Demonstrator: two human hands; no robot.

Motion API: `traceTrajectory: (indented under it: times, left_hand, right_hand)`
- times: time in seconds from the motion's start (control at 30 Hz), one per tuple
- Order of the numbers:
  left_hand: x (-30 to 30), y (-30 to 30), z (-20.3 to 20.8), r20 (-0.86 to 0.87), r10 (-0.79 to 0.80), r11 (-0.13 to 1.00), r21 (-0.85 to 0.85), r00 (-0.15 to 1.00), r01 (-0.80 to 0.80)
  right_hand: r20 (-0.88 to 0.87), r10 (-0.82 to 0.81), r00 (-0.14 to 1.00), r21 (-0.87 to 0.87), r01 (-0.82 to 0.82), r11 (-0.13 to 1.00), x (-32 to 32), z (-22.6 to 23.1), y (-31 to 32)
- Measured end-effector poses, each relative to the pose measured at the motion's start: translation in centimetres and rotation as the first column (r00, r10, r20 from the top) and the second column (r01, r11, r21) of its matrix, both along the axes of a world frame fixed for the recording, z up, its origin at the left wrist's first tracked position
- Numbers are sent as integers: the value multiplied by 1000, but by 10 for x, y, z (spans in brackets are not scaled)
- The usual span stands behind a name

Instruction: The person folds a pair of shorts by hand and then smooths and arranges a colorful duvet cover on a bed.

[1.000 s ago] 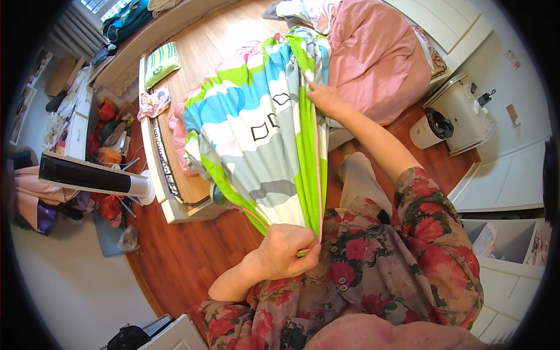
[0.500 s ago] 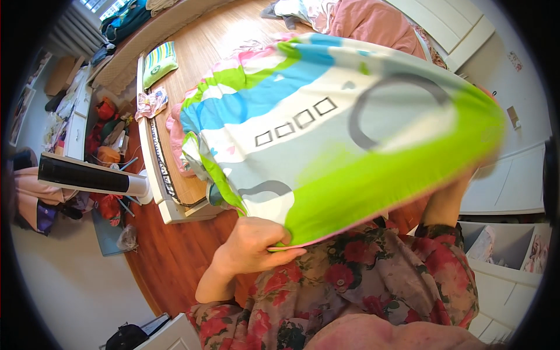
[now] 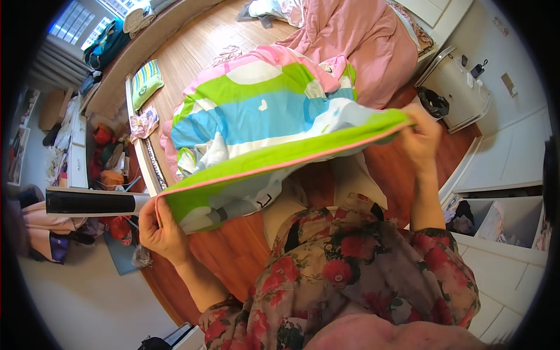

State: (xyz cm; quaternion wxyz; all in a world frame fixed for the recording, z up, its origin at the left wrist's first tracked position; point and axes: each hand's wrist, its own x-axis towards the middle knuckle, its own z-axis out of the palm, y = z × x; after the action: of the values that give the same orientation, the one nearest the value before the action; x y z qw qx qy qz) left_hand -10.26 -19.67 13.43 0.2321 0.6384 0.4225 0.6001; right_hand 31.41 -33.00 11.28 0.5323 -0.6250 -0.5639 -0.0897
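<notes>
A children's quilt cover [image 3: 245, 125] in green, blue, white and pink is stretched in front of me. My left hand [image 3: 162, 232] grips one corner of its pink-piped near edge, low at the left. At the right and higher, my right hand [image 3: 421, 141] pinches the other end of that edge. Between my hands the border is taut and slants up to the right, with part of the underside showing below it. The far part of the cover lies in loose folds on a low wooden bed platform [image 3: 192, 44].
Pink bedding [image 3: 373, 46] lies heaped at the far right. A striped pillow [image 3: 147, 84] rests on the platform's left side. A black and white tower-shaped appliance [image 3: 87, 202] stands left of my left hand. Open white drawers [image 3: 507, 221] and a black-lined bin [image 3: 431, 102] are at the right.
The cover's near edge has come down and pulled taut. My left hand moved left and slightly down; my right hand, hidden behind the cloth before, now shows at the right.
</notes>
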Motion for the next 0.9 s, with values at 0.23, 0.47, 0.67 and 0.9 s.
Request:
traceTrajectory:
  times: [0.23,0.47,0.67,0.9]
  left_hand:
    - [63,9,-58,-615,-203,976,-194,762,103]
    - [128,-53,-97,-400,-688,721,-284,605,632]
    - [110,-73,-105,-159,-765,549,-669,624,502]
    - [102,-81,-84,-166,-816,524,-615,553,589]
  right_hand:
    - [66,455,888,-353,-405,843,-79,-69,35]
    - [-66,587,807,-354,-569,743,-121,-73,27]
    - [-344,616,708,-455,-700,551,-83,-89,9]
    - [93,68,993,-671,12,741,15,-217,9]
